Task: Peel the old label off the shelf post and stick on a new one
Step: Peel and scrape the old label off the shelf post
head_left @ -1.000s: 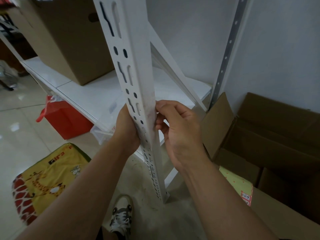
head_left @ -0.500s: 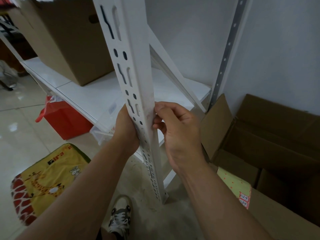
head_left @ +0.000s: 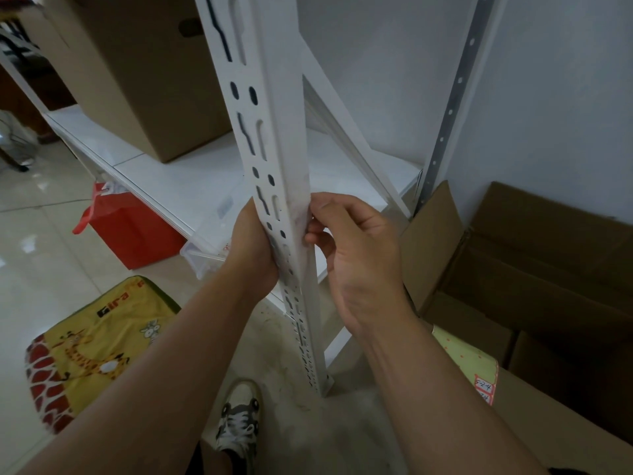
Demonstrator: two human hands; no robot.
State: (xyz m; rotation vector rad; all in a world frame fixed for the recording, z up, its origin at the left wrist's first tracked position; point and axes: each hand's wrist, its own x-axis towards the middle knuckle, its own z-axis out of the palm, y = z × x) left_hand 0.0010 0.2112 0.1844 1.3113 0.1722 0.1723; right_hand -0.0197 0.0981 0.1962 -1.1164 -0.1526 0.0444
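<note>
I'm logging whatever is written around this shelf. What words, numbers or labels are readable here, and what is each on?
"5-24", handwritten: pink-edged tag on the dotted yellow sheet.
Second tag below it: cut off, unreadable.
Black letters with red "a": the giraffe mat; too blurred to read.
White shelf post: no readable text, only smudged residue near the right hand.
Cardboard box on the shelf: no print visible.

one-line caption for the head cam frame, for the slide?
Left hand steadies the white shelf post while right hand picks at a smudged patch on its edge.
</note>
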